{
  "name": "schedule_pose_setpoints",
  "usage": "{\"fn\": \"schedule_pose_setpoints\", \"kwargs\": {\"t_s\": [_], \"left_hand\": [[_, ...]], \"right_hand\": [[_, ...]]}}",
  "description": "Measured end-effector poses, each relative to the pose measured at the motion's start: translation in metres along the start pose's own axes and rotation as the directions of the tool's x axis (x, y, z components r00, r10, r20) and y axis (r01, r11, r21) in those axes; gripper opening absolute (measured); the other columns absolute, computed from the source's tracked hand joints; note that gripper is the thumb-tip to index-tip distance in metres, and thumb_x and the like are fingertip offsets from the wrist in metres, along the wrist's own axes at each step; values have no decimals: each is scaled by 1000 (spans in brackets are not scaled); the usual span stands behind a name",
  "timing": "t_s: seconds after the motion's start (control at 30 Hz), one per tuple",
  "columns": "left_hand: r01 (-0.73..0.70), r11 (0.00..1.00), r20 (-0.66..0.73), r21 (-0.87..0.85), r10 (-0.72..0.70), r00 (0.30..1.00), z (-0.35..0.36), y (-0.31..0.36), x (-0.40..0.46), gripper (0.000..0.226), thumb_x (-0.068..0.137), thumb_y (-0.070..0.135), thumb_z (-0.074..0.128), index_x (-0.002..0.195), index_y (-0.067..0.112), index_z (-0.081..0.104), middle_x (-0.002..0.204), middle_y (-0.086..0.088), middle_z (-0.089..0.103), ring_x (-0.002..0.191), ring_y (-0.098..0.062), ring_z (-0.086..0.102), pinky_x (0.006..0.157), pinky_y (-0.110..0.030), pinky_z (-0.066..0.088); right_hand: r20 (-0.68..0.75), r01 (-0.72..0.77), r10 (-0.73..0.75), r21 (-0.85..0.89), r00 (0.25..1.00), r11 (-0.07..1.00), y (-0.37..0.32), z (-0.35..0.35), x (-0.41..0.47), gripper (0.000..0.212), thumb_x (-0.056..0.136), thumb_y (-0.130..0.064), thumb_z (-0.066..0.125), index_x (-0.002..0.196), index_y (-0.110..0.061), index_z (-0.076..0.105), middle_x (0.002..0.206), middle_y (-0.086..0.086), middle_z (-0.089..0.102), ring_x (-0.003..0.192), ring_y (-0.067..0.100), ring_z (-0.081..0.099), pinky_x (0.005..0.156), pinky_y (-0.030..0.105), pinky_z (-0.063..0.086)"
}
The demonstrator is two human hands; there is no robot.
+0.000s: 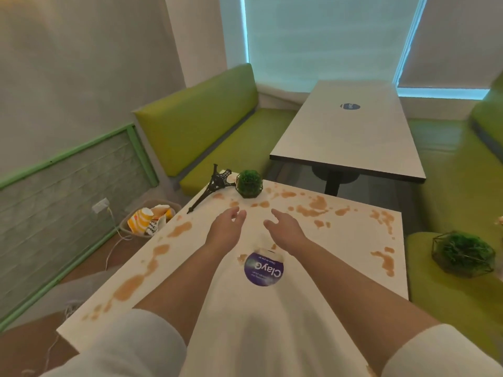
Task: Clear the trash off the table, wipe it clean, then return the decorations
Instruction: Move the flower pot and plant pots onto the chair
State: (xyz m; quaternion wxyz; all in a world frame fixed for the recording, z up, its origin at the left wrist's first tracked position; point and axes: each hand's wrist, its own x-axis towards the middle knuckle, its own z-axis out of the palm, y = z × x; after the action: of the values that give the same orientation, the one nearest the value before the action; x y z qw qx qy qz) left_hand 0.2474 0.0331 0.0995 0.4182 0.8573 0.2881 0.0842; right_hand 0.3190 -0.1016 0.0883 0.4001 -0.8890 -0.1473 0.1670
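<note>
Orange-brown spill marks (313, 206) cover much of the white desk (340, 240) in the head view, so the wiping step is judged not yet done. No loose trash shows on the desk; crumpled wrappers and cups sit in the bin (151, 219) on the floor just beside the desk's left edge, which suggests the clearing step is largely complete. Two decorations occupy the far left corner of the desk: a black tower model (213, 186), lying tilted with its tip toward the viewer, and a small green plant ball in a wire frame (249, 183), upright just beside it. A second plant ball (462, 254) rests on the green bench seat (449, 308) to the right, off the desk, probably set aside to free the surface for wiping. The left hand (226, 227) and the right hand (283, 228) hover over the desk centre, near each other, fingers loosely extended and holding nothing, aimed toward the two remaining decorations. The likely next action is to lift these off the desk before wiping. A round purple sticker (263, 269) lies on the desk between the forearms. No cloth is in view.
</note>
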Motion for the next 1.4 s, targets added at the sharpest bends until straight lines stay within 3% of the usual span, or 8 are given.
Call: {"fn": "schedule_pose_setpoints", "kwargs": {"t_s": [0.17,0.63,0.7,0.87,1.0,1.17,1.23,1.4], "left_hand": [[58,998,21,-1,-58,998,11,-14,38,49,101,42,42,143,18,44,146,-2,48,132,-20,45,106,-33,35],[58,995,177,-85,-42,983,9,-40,189,46,99,38,46,140,18,48,139,-3,53,126,-22,49,106,-38,38],[67,992,187,-104,-46,981,9,-48,214,46,99,39,48,140,18,48,139,-3,53,125,-22,50,105,-39,40],[70,991,212,-115,-44,976,17,-63,280,45,99,33,48,140,14,47,132,-6,53,113,-21,52,89,-31,40],[97,991,238,-90,-73,968,33,-71,317,48,99,34,49,142,13,44,135,-8,52,118,-25,51,98,-37,43],[107,994,247,-9,-101,964,54,-83,356,63,98,45,44,150,12,31,151,-11,36,139,-30,34,113,-47,29],[89,996,238,-19,-82,968,61,-86,366,59,99,46,40,148,12,37,148,-11,40,136,-30,37,111,-46,31],[62,988,244,-142,-26,969,70,-95,379,51,98,50,37,126,13,58,121,-6,62,111,-23,56,94,-40,45]], "right_hand": [[11,4,-4,-34,1000,999,0,13,39,54,99,-38,46,150,-24,34,154,1,35,136,26,36,85,35,53],[-104,-206,210,50,972,977,-18,36,150,48,100,-28,41,148,-25,37,150,0,37,140,24,19,53,30,39],[-142,-234,245,94,959,968,-20,46,173,46,99,-28,44,145,-23,42,145,1,44,139,24,21,59,30,41],[-202,-259,285,146,937,955,-21,74,236,43,97,-26,49,139,-18,50,136,3,52,134,25,30,49,26,38],[-234,-238,271,162,934,958,-18,90,276,40,96,-23,50,132,-9,57,131,10,58,123,29,49,70,33,51],[-216,-279,303,133,928,951,-13,105,327,53,97,-34,47,144,-11,41,141,14,48,132,35,40,107,44,38],[-211,-332,352,127,912,935,-7,107,345,59,97,-44,44,147,-13,36,144,13,46,134,35,38,108,44,35],[-201,-314,358,219,912,924,10,113,367,53,89,-53,50,120,-12,66,124,14,59,106,29,60,93,35,47]]}}
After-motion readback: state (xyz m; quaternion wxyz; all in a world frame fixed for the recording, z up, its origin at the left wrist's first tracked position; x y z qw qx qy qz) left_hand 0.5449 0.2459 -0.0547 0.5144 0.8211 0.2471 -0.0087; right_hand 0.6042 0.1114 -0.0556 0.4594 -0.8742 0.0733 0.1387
